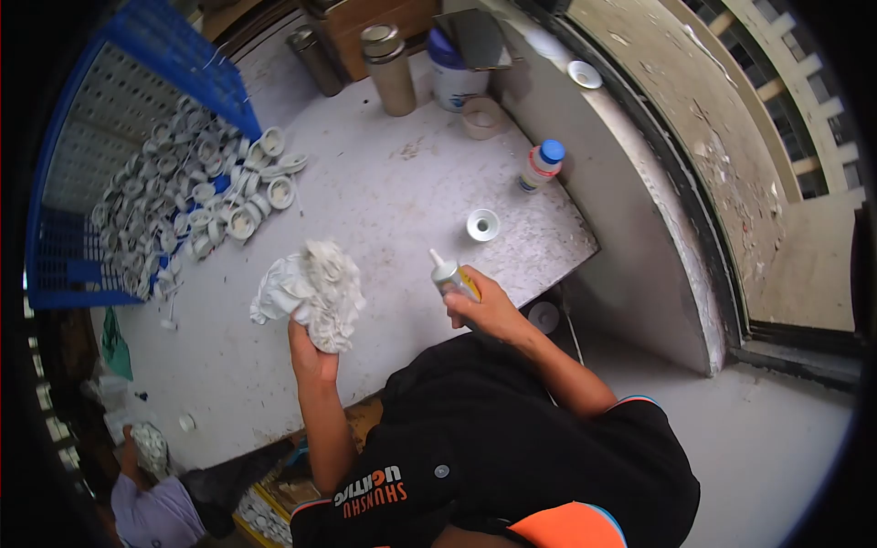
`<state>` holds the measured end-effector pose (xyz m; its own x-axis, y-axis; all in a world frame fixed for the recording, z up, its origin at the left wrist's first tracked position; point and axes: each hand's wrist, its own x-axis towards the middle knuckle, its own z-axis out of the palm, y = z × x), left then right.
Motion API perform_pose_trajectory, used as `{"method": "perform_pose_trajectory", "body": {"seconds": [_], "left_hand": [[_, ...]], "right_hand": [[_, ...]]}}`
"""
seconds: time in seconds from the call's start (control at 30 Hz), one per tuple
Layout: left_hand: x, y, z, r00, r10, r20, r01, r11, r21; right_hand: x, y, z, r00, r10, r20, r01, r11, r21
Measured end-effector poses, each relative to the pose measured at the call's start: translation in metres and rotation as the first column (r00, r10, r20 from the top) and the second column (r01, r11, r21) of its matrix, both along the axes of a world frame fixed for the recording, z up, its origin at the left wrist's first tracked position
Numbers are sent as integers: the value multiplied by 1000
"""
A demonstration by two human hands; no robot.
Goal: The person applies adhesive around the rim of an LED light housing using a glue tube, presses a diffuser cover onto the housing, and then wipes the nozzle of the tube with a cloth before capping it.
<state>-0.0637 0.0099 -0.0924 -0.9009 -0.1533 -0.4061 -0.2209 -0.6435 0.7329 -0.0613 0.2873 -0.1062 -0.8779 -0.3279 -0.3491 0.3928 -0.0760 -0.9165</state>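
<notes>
My left hand grips a crumpled white cloth, which bunches up above the fingers over the table. In my right hand is a small white glue tube with a pointed nozzle and a yellow patch; the nozzle points up and away from me. Just beyond the tube, a round white fitting with a hole in its middle lies on the table. The cloth and the tube are apart. Fingers of my left hand are partly hidden behind the cloth.
A blue crate lies on its side at left, spilling several white round fittings. Along the back stand a thermos, a white tub and a blue-capped bottle. A low wall borders the right. Another person is at lower left.
</notes>
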Motion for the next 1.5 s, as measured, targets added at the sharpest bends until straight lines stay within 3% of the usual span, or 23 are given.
{"method": "perform_pose_trajectory", "body": {"seconds": [0.03,0.07,0.1,0.13,0.17,0.2,0.27,0.3,0.37,0.5,0.57,0.77,0.93,1.0,1.03,1.1,1.17,1.23,1.27,1.33,1.37,1.43,1.5], "left_hand": [[1,6,-5,985,-140,102,155,974,-164],[1,15,-9,981,-163,106,179,971,-160],[2,25,-12,951,-263,161,300,913,-278],[2,33,-14,910,-348,226,411,826,-385],[1,38,-16,906,-358,227,421,822,-383],[-2,40,-18,907,-341,248,414,828,-379],[-16,51,-13,913,-300,278,389,844,-369],[-25,56,-10,909,-311,278,400,839,-370],[-46,64,-6,920,-311,237,386,821,-420],[-93,89,1,895,-413,170,433,711,-554],[-120,108,7,887,-437,150,433,675,-597],[-202,150,-1,845,-505,176,489,596,-636],[-254,179,-35,808,-561,181,533,564,-631],[-271,185,-58,745,-621,243,599,463,-654],[-279,186,-77,746,-620,244,601,469,-647],[-288,182,-122,844,-507,175,429,441,-788],[-283,185,-135,900,-386,202,370,432,-823],[-269,191,-137,964,-267,-5,65,254,-965],[-264,195,-136,965,-262,5,74,255,-964],[-255,199,-133,828,-560,12,1,-21,-1000],[-254,197,-138,836,-549,16,7,-18,-1000],[-256,196,-148,589,-797,133,341,96,-935],[-250,191,-138,633,-762,137,334,109,-936]], "right_hand": [[-2,14,-14,992,-118,38,119,993,-22],[-4,28,-28,970,-229,77,232,972,-41],[-7,44,-42,966,-246,79,250,968,-37],[-8,62,-55,941,-326,88,323,945,49],[-11,80,-67,912,-402,88,389,911,135],[-15,95,-75,907,-411,87,398,907,135],[-23,123,-91,920,-389,41,332,832,445],[-28,134,-101,915,-400,41,342,828,445],[-39,151,-118,959,-224,-174,281,656,700],[-66,162,-119,942,-159,-296,326,639,697],[-77,166,-124,947,-20,-321,287,500,817],[-67,171,-130,886,-89,-455,446,430,785],[-41,181,-132,888,-129,-442,455,396,798],[-42,184,-126,892,-130,-433,449,355,820],[-43,184,-118,858,-131,-497,510,343,789],[-46,182,-100,822,-126,-555,562,331,758],[-53,177,-74,649,-249,-719,725,489,486],[-63,157,-5,462,-275,-843,782,575,241],[-66,150,26,348,-301,-888,759,646,78],[-75,138,86,80,-314,-946,509,829,-232],[-79,127,112,-42,-400,-916,323,862,-391],[-91,102,151,-195,-641,-743,-153,768,-622],[-99,79,176,-273,-794,-543,-475,602,-642]]}}
